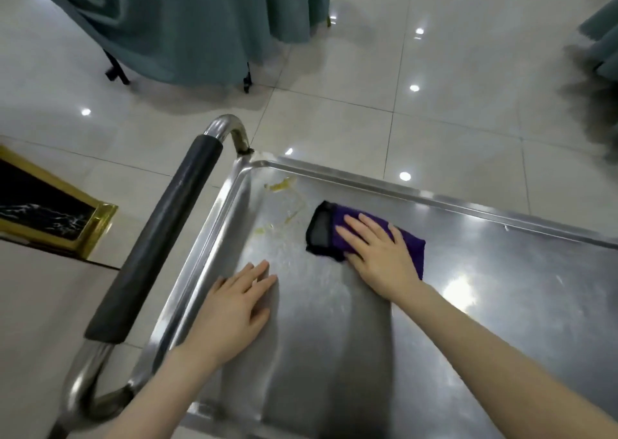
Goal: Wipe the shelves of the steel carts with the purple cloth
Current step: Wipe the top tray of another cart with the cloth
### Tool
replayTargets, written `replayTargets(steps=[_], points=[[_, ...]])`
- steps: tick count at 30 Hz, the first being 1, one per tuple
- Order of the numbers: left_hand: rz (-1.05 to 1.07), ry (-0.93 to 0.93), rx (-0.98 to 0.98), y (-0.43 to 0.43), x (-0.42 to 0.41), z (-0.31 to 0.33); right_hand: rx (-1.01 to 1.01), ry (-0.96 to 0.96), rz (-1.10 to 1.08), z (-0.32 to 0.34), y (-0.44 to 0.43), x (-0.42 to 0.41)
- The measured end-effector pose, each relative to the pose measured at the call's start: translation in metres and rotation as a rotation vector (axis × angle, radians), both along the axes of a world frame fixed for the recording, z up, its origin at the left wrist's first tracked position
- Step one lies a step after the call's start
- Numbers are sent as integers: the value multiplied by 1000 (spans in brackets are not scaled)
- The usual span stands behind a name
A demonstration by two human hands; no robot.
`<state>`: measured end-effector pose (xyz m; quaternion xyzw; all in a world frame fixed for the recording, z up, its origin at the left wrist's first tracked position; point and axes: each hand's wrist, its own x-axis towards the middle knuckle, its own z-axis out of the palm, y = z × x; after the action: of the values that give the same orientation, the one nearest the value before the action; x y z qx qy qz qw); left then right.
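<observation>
Lying under right hand (378, 254): purple cloth (364, 236)

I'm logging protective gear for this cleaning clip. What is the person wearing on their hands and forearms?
Nothing that shows. The left hand and the right hand are bare, with no gloves, rings or watch visible. No sleeve comes into view above either wrist, right up to the frame edge.
</observation>
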<state>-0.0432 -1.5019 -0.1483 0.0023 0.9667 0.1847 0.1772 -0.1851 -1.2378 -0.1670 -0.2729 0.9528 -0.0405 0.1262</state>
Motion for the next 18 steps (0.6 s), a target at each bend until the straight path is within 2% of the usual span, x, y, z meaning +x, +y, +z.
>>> replayTargets(steps=[2, 4, 5, 9, 11, 14, 18], points=[[-19, 19, -17, 0, -6, -3, -13, -13, -219, -1, -32, -33], [-18, 40, -24, -2, -10, -2, -28, -10, -335, -3, -52, -34], [-5, 54, -5, -4, -9, -2, -16, 1, -308, -5, -55, -22], [11, 46, 113, -13, 0, -1, -37, 28, 72, -3, -40, 72], [-2, 42, 162, -19, 3, -3, -28, 11, 148, -5, -34, 92], [32, 64, 212, -26, -2, -1, -20, 37, 116, -6, -51, 45], [71, 110, 180, -27, -9, 1, -34, -5, -158, -11, -99, -38]])
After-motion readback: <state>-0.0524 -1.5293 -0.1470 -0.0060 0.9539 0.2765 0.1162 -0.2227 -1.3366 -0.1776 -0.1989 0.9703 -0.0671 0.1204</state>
